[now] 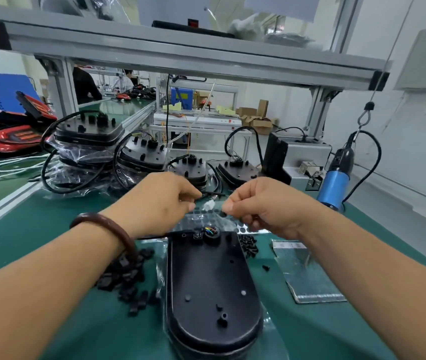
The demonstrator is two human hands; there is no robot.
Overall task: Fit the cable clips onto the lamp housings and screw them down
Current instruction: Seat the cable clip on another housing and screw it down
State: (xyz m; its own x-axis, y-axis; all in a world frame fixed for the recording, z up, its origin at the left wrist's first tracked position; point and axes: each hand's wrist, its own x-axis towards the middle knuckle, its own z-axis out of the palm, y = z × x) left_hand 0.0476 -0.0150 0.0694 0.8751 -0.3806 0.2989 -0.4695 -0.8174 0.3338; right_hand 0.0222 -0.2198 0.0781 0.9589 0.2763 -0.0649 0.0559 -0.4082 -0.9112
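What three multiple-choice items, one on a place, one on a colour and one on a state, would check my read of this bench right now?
1. Where does the loose pile of black cable clips lie, relative to the nearest lamp housing?
A. to its left
B. on top of it
C. to its right

2. What colour is the body of the electric screwdriver?
A. red
B. blue
C. yellow

3. How is that screwdriver placed?
A. lying flat on the bench
B. standing on the housing
C. hanging from a hook

Key:
1 A: the pile lies by the housing's left edge.
2 B: the barrel is blue under a black grip.
3 C: it hangs upright from the hook, off to the right.
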